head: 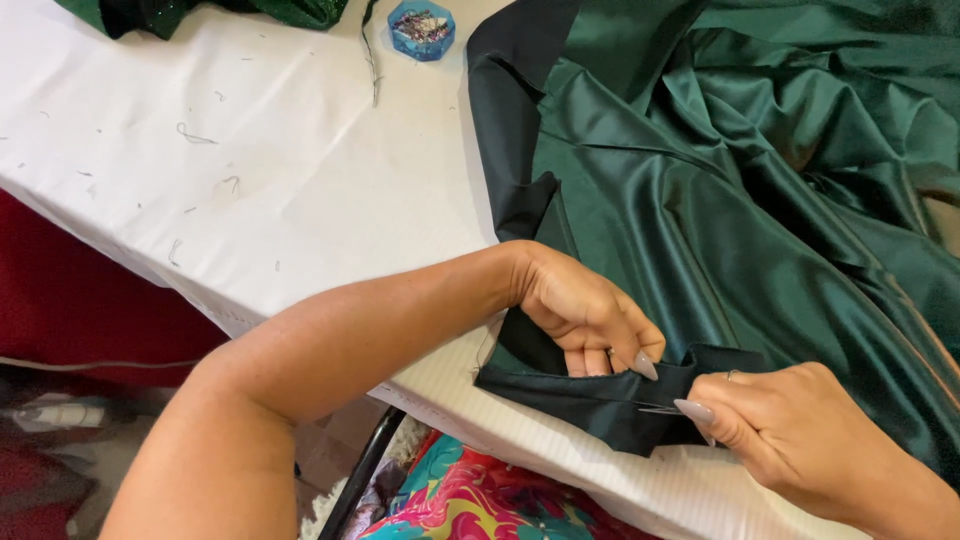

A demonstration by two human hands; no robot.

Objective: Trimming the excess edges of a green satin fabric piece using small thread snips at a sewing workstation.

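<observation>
A large piece of shiny dark green satin fabric (760,190) lies crumpled over the right half of a white table (300,170). Its near edge is folded over into a dark hem (560,385) at the table's front edge. My left hand (585,310) reaches across from the left and pinches that folded hem between thumb and fingers. My right hand (800,430) grips the same hem just to the right, and a thin metal pin or needle shows at its fingertips (660,408). Both hands have long pointed nails.
A small blue round container (421,27) of pins sits at the table's far edge. More green fabric (200,12) lies at the top left. Loose thread scraps dot the white table. Below the table edge are colourful patterned cloth (480,500), a black table leg (360,470) and red material (70,300).
</observation>
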